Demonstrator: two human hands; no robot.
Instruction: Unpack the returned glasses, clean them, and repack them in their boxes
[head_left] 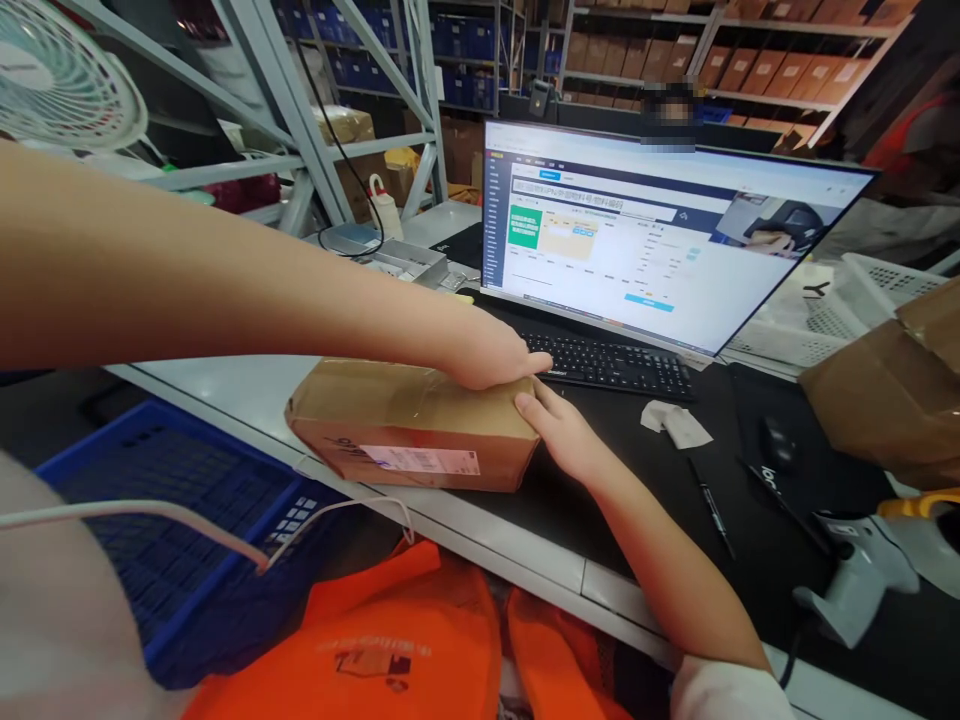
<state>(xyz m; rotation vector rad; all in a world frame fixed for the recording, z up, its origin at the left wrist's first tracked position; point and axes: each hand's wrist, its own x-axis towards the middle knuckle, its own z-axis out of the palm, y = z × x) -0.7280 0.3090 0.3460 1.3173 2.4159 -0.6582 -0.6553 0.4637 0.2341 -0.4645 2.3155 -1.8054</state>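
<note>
In the head view, the cardboard box point(412, 405) lies lengthwise along the near edge of the worktop point(217, 375), left of the keyboard point(615, 366), its label point(420, 460) facing the person. The right hand point(559, 430) grasps the box's right end, thumb over the top edge; that grip likely steadies the box against sliding. The left hand point(491, 345) reaches across the top to the same end. Most of its fingers are hidden, so I cannot tell whether its grip is clenched or loose; it seems to bear down where the other hand gives support.

Toward the far edge stands the monitor point(637, 250), turned to the person, presumably so it can be read with both hands occupied. The mouse point(780, 443), pen point(711, 505) and scanner point(862, 570) lie to the right, probably for easy reach. A blue crate point(217, 605) sits below the near edge's left part.
</note>
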